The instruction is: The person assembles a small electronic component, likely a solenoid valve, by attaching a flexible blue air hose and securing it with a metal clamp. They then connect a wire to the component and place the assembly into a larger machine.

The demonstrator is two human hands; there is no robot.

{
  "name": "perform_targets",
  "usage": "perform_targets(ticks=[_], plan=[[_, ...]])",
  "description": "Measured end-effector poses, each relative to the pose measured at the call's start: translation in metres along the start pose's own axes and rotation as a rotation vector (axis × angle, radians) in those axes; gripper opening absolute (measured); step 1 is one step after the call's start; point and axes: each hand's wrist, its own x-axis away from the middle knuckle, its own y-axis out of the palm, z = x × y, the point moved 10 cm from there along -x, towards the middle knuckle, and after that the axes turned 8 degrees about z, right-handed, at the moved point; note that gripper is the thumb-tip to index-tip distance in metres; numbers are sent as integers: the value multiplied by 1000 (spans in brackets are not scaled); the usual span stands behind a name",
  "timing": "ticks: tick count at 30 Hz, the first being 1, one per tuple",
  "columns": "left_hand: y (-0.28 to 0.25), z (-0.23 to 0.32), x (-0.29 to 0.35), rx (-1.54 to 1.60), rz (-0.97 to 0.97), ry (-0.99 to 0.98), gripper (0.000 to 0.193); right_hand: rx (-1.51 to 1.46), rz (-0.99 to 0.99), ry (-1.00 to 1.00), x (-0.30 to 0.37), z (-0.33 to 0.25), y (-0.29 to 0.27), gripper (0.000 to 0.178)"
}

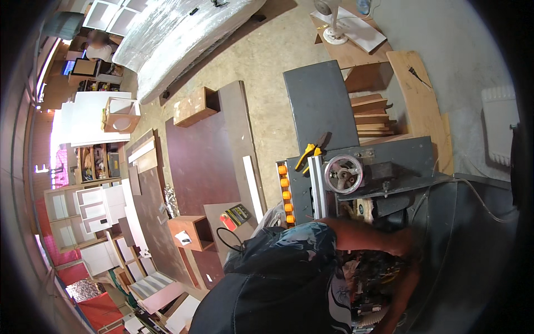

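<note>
My left arm reaches from a dark printed sleeve across the open body of a dark grey machine (394, 146). At its end my left hand (408, 242) is blurred and in shadow by the machine's inner panel. My right hand (410, 270) is close beside it, also dark, its forearm rising from the lower edge. Fingers of both hands cannot be made out, nor anything in them. Below the left forearm lies a jumble of wires and small parts (370, 278). A round handwheel (344, 174) and a cylindrical motor-like part (389, 205) sit above. Yellow-handled pliers (309, 156) rest on the machine.
Orange rollers (286, 196) line the machine's left edge. A loose cable (473, 192) runs over the dark panel at right. Brown boards (206, 156) lie on the floor, with wooden boxes (192, 108) on them. A wrapped silver bundle (172, 42) and a seated person (99, 50) are farther off.
</note>
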Motion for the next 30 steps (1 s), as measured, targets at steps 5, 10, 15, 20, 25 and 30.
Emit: perform_targets(ticks=[5,10,15,20,25,30], plan=[[-24,8,-4,84,2,16,15,31,-330,137,10,3,0,46],[-43,5,15,114,38,132,3,13,-329,66,20,67,34,49],[-60,5,0,-38,-315,89,8,174,-376,169,-2,45,10,28],[-53,4,3,-100,-461,135,10,203,-314,226,-5,22,-2,15],[-60,9,1,-122,-555,113,7,278,-373,418,16,29,9,28],[-58,7,2,-118,-476,129,10,155,-237,609,29,40,3,34]])
